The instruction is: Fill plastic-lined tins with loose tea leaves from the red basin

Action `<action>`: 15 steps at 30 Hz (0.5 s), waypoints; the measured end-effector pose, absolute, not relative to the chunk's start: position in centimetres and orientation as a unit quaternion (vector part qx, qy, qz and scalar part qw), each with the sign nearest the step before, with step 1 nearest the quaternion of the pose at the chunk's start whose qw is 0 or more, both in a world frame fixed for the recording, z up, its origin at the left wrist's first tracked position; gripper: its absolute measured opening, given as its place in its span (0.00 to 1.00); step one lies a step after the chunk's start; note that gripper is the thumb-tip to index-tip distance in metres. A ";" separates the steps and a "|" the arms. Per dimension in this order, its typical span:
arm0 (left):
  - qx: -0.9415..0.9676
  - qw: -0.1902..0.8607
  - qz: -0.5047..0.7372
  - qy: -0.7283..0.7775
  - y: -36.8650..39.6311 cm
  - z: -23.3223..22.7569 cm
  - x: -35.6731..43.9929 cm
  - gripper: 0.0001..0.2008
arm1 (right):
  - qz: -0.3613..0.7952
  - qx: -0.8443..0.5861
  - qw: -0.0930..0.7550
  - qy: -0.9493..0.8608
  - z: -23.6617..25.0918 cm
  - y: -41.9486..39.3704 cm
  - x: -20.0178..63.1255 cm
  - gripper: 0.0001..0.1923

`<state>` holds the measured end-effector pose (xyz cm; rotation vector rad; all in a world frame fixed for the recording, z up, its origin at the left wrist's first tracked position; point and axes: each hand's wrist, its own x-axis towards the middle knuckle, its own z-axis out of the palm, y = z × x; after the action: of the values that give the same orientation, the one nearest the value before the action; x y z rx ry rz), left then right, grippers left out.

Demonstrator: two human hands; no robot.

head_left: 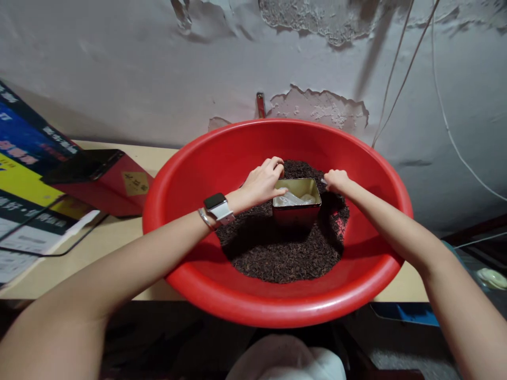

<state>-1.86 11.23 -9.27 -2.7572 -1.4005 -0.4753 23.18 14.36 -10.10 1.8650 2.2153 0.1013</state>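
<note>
A small square tin, dark red outside with a pale gold inner rim, is standing upright in the middle of a heap of dark loose leaf that is filling the bottom of a big red basin. The left hand is resting curled against the tin's left rim, fingers bent over the far-left corner and touching both metal and leaf; it is not closed around anything that shows. The right hand is lying just right of the tin with fingers drawn together, possibly pinching something small, though that is too hidden to tell. A crumpled clear liner is sitting inside the tin. The tin is probably light, stiff and thin-walled, with smooth sides that could slip, so gripping it by two opposite walls near the rim looks safest. The leaf seems dry, crumbly and easily spilled. A red box is lying at far left on the table.
</note>
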 end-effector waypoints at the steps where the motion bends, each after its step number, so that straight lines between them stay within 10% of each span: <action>1: -0.881 0.024 -0.138 -0.451 11.0 -9.2 -1.8 0.17 | 0.033 0.644 0.130 0.753 -10.1 14.3 23.0 0.13; 6: -0.886 -0.003 -0.061 -0.460 11.0 -9.4 -1.8 0.14 | 0.059 0.629 -0.030 0.774 -7.0 12.7 20.9 0.17; 15: -0.824 -0.242 -0.319 -0.402 12.1 -7.6 -2.2 0.18 | -0.201 0.446 -0.111 0.865 -5.1 9.6 18.0 0.08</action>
<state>-2.20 12.11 -7.58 -3.0813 -1.5021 -1.1926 17.95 9.56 -5.06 1.5109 2.9282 -0.6800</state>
